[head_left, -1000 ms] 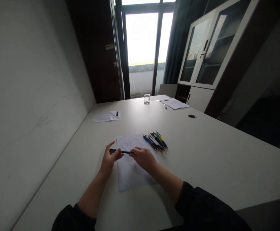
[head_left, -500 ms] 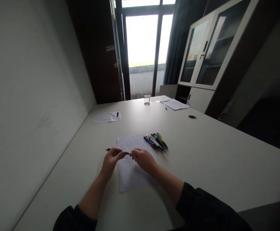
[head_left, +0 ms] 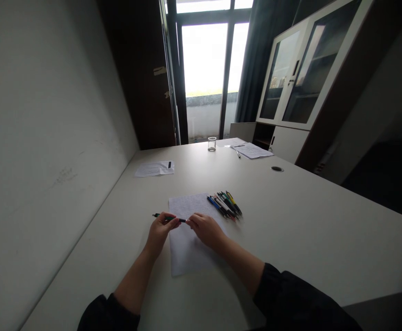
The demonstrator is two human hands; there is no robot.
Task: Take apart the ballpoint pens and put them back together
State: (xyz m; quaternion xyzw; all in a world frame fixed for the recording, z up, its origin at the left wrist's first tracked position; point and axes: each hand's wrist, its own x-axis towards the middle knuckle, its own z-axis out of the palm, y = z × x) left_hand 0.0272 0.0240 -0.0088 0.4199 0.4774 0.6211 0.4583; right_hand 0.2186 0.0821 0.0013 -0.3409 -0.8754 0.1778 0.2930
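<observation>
Evidently, both hands are engaged on one pen (head_left: 182, 220), which is held nearly level above a sheet of paper (head_left: 187, 262) on the white table (head_left: 290, 234). The left hand (head_left: 159, 230) has its thumb and fingers brought together on the barrel, with the green end projecting beyond the hand on the outer side. The right hand (head_left: 206, 228) has its fingertips drawn together at the opposite, darker end. At this size and in this dim light, it cannot be determined whether those fingertips grip the barrel itself or a small part at its tip. In the inspector's judgement, the two-ended hold serves to steady the barrel, one hand bracing it while the other works at the end.

The sheet lies flat beneath the hands, its upper part bearing rows of marks. A bunch of pens (head_left: 226, 206) lies at its upper right edge, roughly parallel and slanted; that placement would suit an easy reach by the right hand while leaving the lower sheet uncovered.

Further off, near the far edge, stand a clear glass (head_left: 212, 145) and, to its right, loose papers (head_left: 253, 150) with a single pen beside them. Another paper (head_left: 154, 169) lies near the wall, well apart from the hands.
</observation>
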